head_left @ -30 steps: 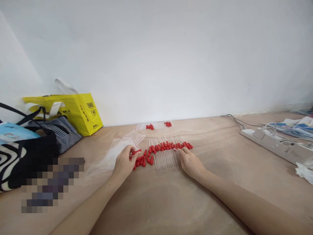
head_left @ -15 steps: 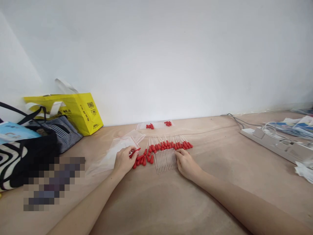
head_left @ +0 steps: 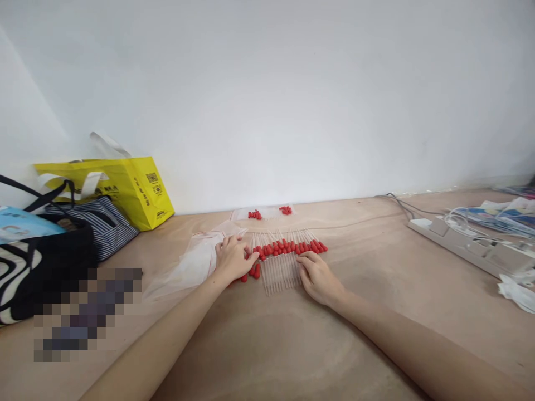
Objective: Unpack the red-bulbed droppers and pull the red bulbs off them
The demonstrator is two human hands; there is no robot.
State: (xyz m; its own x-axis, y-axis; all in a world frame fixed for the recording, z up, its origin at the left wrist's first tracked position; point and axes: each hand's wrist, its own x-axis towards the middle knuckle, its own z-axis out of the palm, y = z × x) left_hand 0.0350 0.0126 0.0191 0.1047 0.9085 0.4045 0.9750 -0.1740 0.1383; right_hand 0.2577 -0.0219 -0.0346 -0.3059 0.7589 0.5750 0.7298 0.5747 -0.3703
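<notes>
A row of clear glass dropper tubes (head_left: 279, 274) lies on the table in front of me. Behind it, glass droppers with red rubber bulbs (head_left: 285, 246) lie side by side, bulbs toward me. My left hand (head_left: 234, 258) is palm down over loose red bulbs (head_left: 256, 271) left of the tubes. Its fingers are apart, and the thumb reaches the left end of the bulb row. Bulbs beneath this hand are partly hidden. My right hand (head_left: 316, 277) has its fingers curled together at the upper right end of the tube row, pinching the end tube.
Clear zip bags (head_left: 196, 259) lie to the left. Near the wall, another clear bag (head_left: 270, 213) has red bulbs on it. A yellow bag (head_left: 152, 195), a striped pouch (head_left: 111, 223) and a black bag (head_left: 62, 262) stand at left. A power strip (head_left: 468, 245) lies at right.
My left hand has moved right and slightly away from me, over the loose bulbs; the red bulb it pinched no longer shows in its fingertips. My right hand stays at the tube row.
</notes>
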